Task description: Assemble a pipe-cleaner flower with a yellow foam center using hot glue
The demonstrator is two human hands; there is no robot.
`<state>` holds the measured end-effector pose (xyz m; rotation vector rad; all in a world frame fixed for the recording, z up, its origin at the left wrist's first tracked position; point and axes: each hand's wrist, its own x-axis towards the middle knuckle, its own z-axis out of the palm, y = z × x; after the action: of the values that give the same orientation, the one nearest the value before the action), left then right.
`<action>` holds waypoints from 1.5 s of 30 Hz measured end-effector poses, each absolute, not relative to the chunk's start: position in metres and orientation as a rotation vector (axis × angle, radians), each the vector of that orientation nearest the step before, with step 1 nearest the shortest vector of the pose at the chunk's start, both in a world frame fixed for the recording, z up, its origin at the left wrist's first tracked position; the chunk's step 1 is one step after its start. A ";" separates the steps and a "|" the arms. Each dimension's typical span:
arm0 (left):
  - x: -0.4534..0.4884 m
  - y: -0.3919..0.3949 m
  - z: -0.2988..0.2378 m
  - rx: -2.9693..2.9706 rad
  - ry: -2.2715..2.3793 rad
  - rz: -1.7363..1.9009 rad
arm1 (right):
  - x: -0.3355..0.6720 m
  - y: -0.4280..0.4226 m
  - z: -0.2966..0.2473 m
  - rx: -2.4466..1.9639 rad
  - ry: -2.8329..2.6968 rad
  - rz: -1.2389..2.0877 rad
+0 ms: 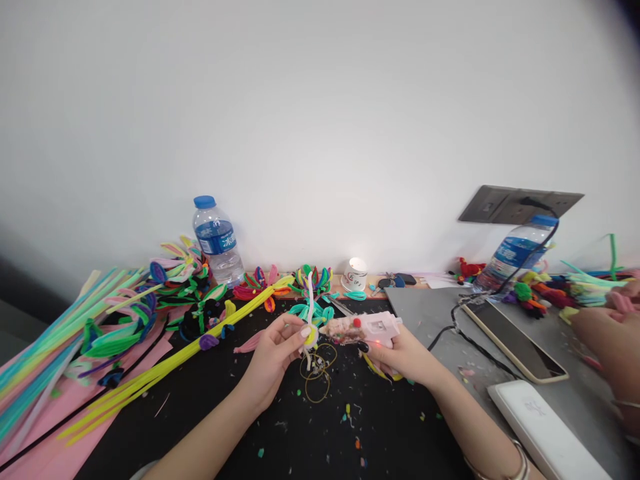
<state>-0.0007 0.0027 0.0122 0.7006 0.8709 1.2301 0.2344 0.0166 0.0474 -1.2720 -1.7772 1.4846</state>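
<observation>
Between the forearms I see open room on the black mat (pixel 225 433), dotted with small scraps. Right of the right forearm, a white case (pixel 547 427) lies shut on the grey surface (pixel 440 320), which edges up beside that hand. The left hand (pixel 280 348) pinches a white-and-yellow fuzzy piece (pixel 311 337); the right hand (pixel 403 352) grips a pink glue gun (pixel 374 328), its tip right by the piece. Yellow stems (pixel 240 310) crowd the left hand's outer side. Beyond the hands, a paper cup (pixel 355 276) hides its inside; farther left, a capped bottle (pixel 216 240) holds clear liquid, near the wall (pixel 320 133).
</observation>
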 end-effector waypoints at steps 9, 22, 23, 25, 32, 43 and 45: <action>0.001 0.001 0.015 0.798 0.861 1.159 | 0.241 0.020 0.039 -1.250 -1.767 1.510; 0.001 0.000 0.014 0.832 0.889 1.128 | 0.238 0.018 0.044 -1.247 -1.756 1.515; 0.001 0.000 0.015 0.833 0.890 1.127 | 0.238 0.018 0.044 -1.244 -1.756 1.515; 0.001 0.000 0.016 0.828 0.888 1.128 | 0.238 0.018 0.044 -1.240 -1.762 1.516; 0.002 0.000 0.016 0.832 0.892 1.127 | 0.238 0.018 0.044 -1.259 -1.761 1.513; 0.001 -0.001 0.014 0.837 0.879 1.126 | 0.242 0.021 0.036 -1.246 -1.744 1.476; 0.001 0.000 0.014 0.831 0.878 1.127 | 0.242 0.021 0.036 -1.240 -1.740 1.470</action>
<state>0.0009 -0.0005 0.0140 0.8311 0.8775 1.1267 0.2417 0.0212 0.0362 -1.2396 -1.7396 1.4700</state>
